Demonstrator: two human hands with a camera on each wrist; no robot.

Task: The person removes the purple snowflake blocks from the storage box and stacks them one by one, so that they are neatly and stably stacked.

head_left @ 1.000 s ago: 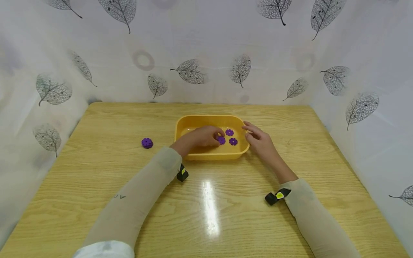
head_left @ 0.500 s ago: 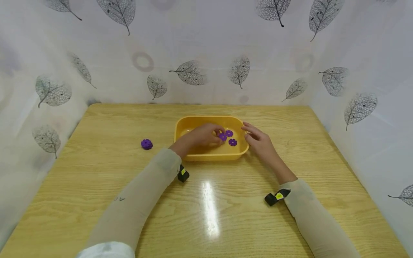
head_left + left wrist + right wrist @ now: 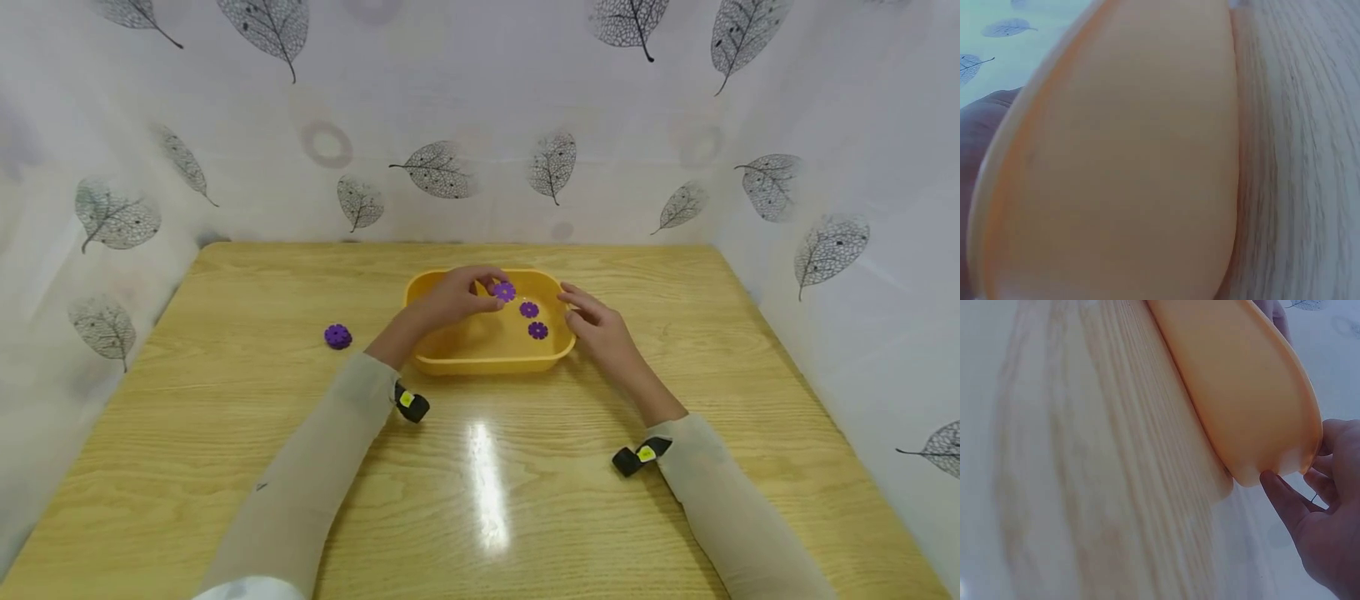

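My left hand (image 3: pixel 448 298) pinches a purple flower-shaped interlocking disc (image 3: pixel 505 292) between thumb and fingers, over the yellow plastic tub (image 3: pixel 487 365). Two similar discs, an upper one (image 3: pixel 529 310) and a lower one (image 3: pixel 537 331), lie apart on the tub's floor toward its right end. My right hand (image 3: pixel 611 337) rests its fingertips and thumb against the tub's right end. In the right wrist view, the thumb (image 3: pixel 1282 494) presses on the outside of that end wall. The tub's side fills most of the left wrist view, hiding the disc and most of the left hand.
A small pile of purple discs (image 3: pixel 337 337) sits on the wooden table (image 3: pixel 570 517), left of the tub. Leaf-printed white cloth (image 3: pixel 480 100) rises behind the table and along both sides. Each wrist wears a black camera on a strap.
My left hand has picked up one disc from the tub floor and moved it up and slightly left. The right hand stays at the tub's right end.
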